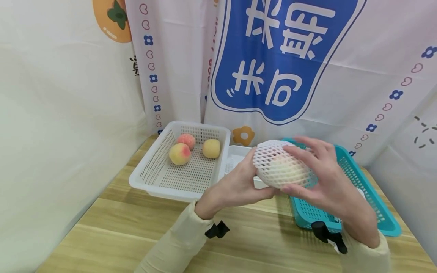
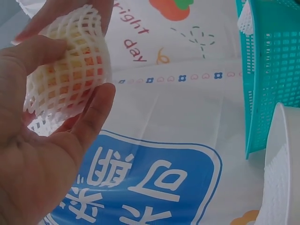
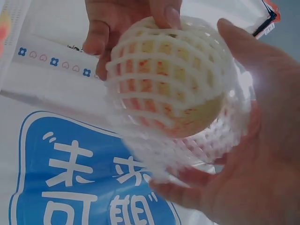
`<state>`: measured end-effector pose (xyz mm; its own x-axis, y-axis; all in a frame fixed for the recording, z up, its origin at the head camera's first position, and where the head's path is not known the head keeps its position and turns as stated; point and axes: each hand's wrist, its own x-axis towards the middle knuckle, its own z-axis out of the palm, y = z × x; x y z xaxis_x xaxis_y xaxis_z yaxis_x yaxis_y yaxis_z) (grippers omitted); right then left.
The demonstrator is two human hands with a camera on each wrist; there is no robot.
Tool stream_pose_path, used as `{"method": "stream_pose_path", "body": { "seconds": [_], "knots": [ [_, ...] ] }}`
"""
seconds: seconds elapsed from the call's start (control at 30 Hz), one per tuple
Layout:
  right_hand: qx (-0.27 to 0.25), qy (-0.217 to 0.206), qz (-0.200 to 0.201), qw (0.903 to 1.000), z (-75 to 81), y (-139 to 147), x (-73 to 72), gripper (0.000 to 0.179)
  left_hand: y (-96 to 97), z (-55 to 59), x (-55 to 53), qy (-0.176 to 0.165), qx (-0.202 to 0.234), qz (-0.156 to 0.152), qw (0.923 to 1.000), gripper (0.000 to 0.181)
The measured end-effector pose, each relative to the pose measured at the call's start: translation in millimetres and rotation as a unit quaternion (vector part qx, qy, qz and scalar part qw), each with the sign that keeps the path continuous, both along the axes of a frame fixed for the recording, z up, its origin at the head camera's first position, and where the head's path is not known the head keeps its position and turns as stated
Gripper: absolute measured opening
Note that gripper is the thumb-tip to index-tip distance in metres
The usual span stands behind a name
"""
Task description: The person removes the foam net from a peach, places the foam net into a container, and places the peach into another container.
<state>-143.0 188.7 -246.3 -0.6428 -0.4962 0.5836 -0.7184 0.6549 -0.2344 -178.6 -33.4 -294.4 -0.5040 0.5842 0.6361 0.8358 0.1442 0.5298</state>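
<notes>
Fruit (image 1: 286, 168) in white foam net (image 1: 264, 161), held up over the wooden tabletop (image 1: 257, 246)

The tabletop is faced in pale wood grain with its boards running crosswise, and its near part is crossed by two cream sleeves (image 1: 174, 242), each with a black tie (image 1: 217, 229) at the wrist. The work space is closed in by white cloth (image 1: 177, 76), hung at the back and sides and printed with hearts and small flowers; a large blue panel (image 1: 274, 62) with white characters is shown on the rear sheet.

At the left, a white basket (image 1: 136, 182) is set down, in which three uncovered fruits are seen: one red (image 1: 186, 140), one yellow with a pink blush (image 1: 177, 154), one plain yellow (image 1: 211, 148). Beside it a smaller white tray (image 1: 236, 154) is partly covered from sight by the left hand (image 1: 239, 185) and the netted fruit. At the right, much of a teal basket (image 1: 389, 228) is blocked by the right hand (image 1: 327, 182) and forearm; something white (image 1: 360, 193) inside it is mostly hidden.

The netted fruit is kept clear of the tabletop, between tray and teal basket as seen from the head. Its left end is gripped by the left hand, thumb and fingers on opposite sides; the net's right end is held by the right hand, spread wide around it.
</notes>
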Motion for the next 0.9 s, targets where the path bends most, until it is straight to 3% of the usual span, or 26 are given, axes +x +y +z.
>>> {"method": "stream_pose_path", "body": {
  "seconds": [0.27,0.43,0.53,0.67,0.9],
  "knots": [
    [-0.052,-0.05,0.061,0.9955,-12.9,-8.6,-1.8,0.1,-4.6,0.5,1.9,-0.01,0.025,0.006,0.9996,0.079],
    [-0.115,-0.003,0.104,0.9878,-19.2,-13.5,-8.4,0.082,-8.6,2.7,-2.6,-0.001,0.025,-0.001,0.9997,0.076],
    [-0.138,0.008,0.128,0.9821,-22.1,-14.1,-11.0,0.071,-10.4,2.9,-2.8,-0.042,0.028,-0.018,0.9986,0.074],
    [-0.142,0.016,0.133,0.9807,-23.9,-15.0,-13.2,0.069,-11.9,3.2,-1.6,-0.095,0.035,-0.027,0.9945,0.074],
    [-0.162,0.038,0.125,0.9781,-26.5,-18.9,-15.9,0.063,-13.2,4.5,-2.0,-0.129,0.041,-0.031,0.9903,0.074]
  ]
}}
